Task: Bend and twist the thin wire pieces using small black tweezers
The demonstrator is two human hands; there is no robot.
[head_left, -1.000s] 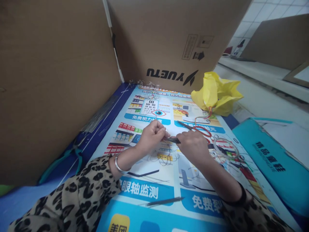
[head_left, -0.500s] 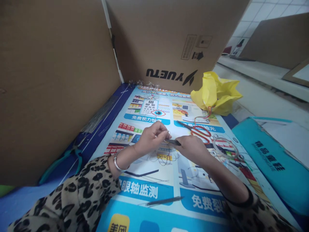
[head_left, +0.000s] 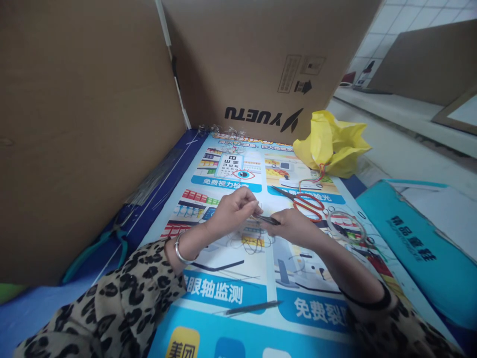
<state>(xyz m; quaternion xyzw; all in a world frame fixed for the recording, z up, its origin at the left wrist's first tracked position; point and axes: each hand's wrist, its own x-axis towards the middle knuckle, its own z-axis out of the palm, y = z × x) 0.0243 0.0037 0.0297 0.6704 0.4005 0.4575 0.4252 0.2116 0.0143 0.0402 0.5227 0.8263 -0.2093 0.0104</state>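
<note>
My right hand (head_left: 292, 227) grips a slim dark tool (head_left: 269, 220), its tip pointing to my left hand (head_left: 235, 210). My left hand is closed in a pinch right at that tip, on a thin piece (head_left: 257, 215) too small for me to make out. Just below both hands, loose loops of fine wire (head_left: 252, 242) spread over the printed sheet (head_left: 231, 323); I can't tell whether they join what I'm pinching. A silver bangle (head_left: 181, 251) circles my left wrist, and a black band (head_left: 382, 298) my right. Just beyond my right hand lie scissors with red handles (head_left: 311, 208), blades angled away to the left, and to its right a pale coil (head_left: 363, 232). Nearer to me than either hand, some thin dark rods (head_left: 254, 308) lie across the sheet. Well left of my left hand, teal-handled pliers (head_left: 96, 249) rest on the blue surface (head_left: 40, 318). Farther ahead of my right hand sits a crumpled yellow bag (head_left: 331, 141), and well to its right, a turquoise box (head_left: 406, 253). Beyond everything in front of my hands stands a cardboard panel (head_left: 261, 64) printed with an upside-down YUETU.
</note>
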